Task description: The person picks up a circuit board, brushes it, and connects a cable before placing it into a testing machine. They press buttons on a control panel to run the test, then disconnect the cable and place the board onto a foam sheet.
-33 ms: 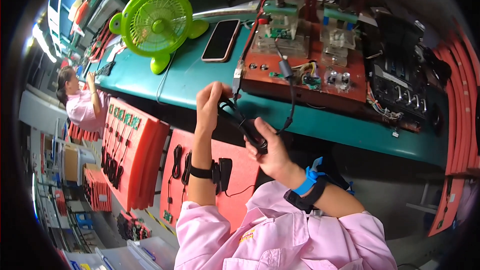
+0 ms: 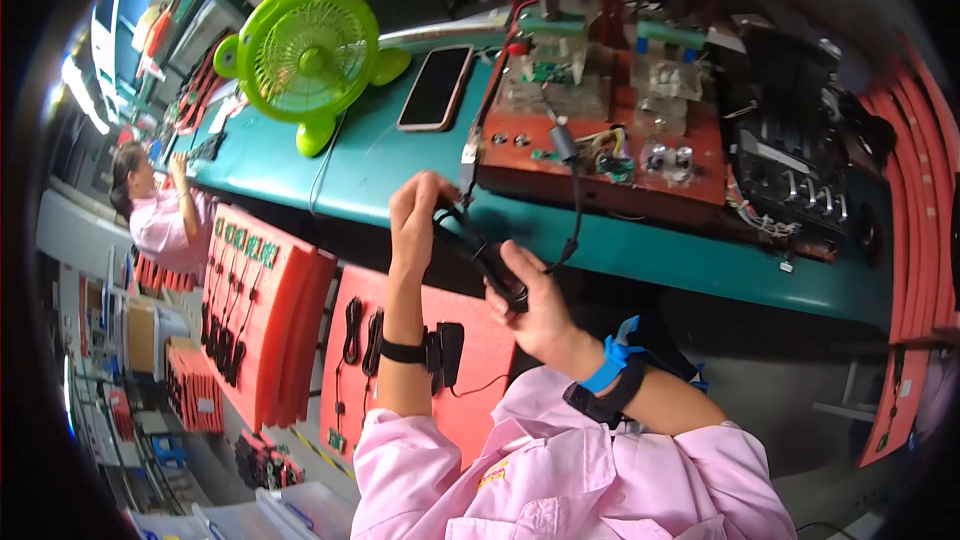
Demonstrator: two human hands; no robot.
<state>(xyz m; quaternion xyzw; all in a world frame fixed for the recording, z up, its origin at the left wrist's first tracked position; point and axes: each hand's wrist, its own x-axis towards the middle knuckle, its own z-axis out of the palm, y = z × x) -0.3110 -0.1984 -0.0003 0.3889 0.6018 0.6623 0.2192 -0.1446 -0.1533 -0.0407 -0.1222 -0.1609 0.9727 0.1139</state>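
Note:
Over the front edge of the green bench, both hands hold a coiled black cable [image 2: 486, 258]. My left hand [image 2: 413, 215] pinches the upper end of its loops, fingers bent together. At the lower end of the bundle, my right hand [image 2: 537, 305] is closed round it with the thumb on top. From the bundle a lead with a cylindrical ferrite core [image 2: 564, 145] runs up to a small green circuit board [image 2: 548, 72] on the red test fixture [image 2: 610, 172]. A pale connector [image 2: 468, 165] hangs at the fixture's left corner, just above the bundle.
On the bench [image 2: 365, 165] stand a green frog-shaped fan [image 2: 311, 62] and a phone [image 2: 436, 88]. Red foam boards [image 2: 262, 310] with cables and circuit boards lean at left; another foam board [image 2: 350, 380] lies below my left forearm. A co-worker [image 2: 160, 205] sits at far left.
The view has shifted slightly. The cable bundle turns a little in my right hand, its lower end now more end-on; both hands keep their hold.

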